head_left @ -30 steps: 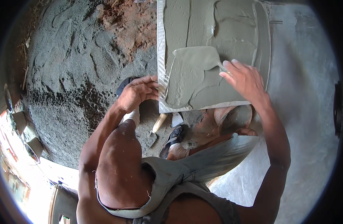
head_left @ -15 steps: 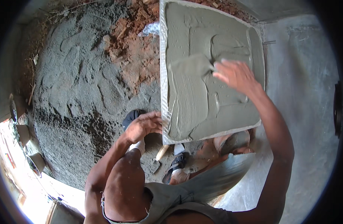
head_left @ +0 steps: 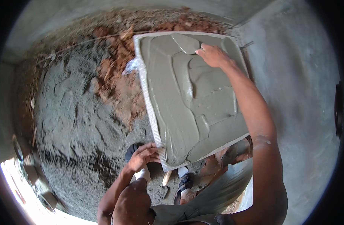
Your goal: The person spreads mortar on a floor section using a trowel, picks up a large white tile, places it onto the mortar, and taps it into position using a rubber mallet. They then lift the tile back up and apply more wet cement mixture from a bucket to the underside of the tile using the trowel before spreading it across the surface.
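Observation:
A large square tile [head_left: 141,80] is propped in front of me, its upper face coated with wet grey cement paste [head_left: 172,112]. The paste shows ridges and smooth swept bands, and a pale strip of bare tile runs along the left rim. My right hand [head_left: 214,55] is closed round the handle end of a pointed trowel [head_left: 185,44]. The trowel's paste-smeared blade lies flat against the coating near the far edge. My left hand [head_left: 144,156] grips the tile's near left corner with its fingertips, palm outside the edge.
Left of the tile spreads a heap of grey sand mix [head_left: 74,112], with reddish rubble [head_left: 117,90] beyond. A wooden-handled tool [head_left: 166,178] lies by my feet. A round container [head_left: 235,152] sits under the near right corner. Smooth grey wall [head_left: 292,93] rises at right; buckets [head_left: 30,174] stand lower left.
My right hand has carried the trowel from the middle of the tile to its far edge. The view has shifted, so the tile sits lower and turned. My left hand stays at the corner.

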The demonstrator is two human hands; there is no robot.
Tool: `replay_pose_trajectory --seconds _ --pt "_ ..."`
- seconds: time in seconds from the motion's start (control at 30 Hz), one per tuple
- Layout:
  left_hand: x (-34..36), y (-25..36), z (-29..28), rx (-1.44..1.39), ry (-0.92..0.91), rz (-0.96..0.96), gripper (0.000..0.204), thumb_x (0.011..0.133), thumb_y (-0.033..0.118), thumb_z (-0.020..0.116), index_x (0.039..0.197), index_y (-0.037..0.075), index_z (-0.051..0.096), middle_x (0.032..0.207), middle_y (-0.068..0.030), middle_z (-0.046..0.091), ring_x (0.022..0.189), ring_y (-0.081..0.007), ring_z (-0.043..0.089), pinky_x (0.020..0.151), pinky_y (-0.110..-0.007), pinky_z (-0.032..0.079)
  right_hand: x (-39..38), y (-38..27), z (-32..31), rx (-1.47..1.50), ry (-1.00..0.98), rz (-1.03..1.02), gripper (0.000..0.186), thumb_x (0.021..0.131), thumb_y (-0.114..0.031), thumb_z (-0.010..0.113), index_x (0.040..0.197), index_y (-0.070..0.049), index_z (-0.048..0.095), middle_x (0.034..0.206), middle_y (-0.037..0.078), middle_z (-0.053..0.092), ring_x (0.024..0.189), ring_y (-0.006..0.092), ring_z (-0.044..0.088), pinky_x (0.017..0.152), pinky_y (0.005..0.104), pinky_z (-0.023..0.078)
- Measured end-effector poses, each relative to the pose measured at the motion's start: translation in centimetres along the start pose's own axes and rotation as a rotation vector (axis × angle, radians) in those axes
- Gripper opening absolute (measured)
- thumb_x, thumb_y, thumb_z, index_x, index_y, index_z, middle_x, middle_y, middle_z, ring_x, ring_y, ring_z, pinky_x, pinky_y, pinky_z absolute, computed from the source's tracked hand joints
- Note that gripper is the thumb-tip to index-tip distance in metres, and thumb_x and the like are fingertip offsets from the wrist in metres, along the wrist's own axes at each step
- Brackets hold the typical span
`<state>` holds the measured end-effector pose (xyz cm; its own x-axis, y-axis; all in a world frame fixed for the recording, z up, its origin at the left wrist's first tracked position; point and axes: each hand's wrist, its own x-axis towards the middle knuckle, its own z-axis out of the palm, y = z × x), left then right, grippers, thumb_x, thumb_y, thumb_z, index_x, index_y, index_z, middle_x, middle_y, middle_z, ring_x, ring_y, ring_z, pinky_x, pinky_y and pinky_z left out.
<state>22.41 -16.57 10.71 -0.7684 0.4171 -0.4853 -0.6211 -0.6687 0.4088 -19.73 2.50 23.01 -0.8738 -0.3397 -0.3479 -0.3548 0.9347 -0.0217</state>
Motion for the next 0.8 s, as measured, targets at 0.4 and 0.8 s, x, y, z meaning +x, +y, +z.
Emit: replay_pose_trajectory --seconds 0.4,0.8 --pt "-0.7 0.9 0.1 -0.049 -0.020 -0.015 0.037 0.097 0.022 0.053 0.126 -0.001 0.050 0.120 -0.0171 0.063 0.107 -0.0294 0.065 0.097 -0.046 0.051 -1.5 18.5 -0.9 0.896 0.014 0.573 0.042 0.100 -0.046 0.050 0.095 -0.005 0.054 0.068 0.002 0.049 0.050 0.0134 0.046 0.042 0.0312 0.039" --pt "-0.5 0.1 -0.4 0.038 -0.039 0.012 0.034 0.101 0.018 0.046 0.129 -0.001 0.050 0.119 -0.0163 0.063 0.108 -0.0294 0.064 0.097 -0.046 0.051 -0.9 8.7 0.6 0.941 -0.257 0.344 0.043 0.101 -0.049 0.047 0.093 -0.007 0.050 0.067 0.001 0.048 0.051 0.0110 0.046 0.043 0.0290 0.039"
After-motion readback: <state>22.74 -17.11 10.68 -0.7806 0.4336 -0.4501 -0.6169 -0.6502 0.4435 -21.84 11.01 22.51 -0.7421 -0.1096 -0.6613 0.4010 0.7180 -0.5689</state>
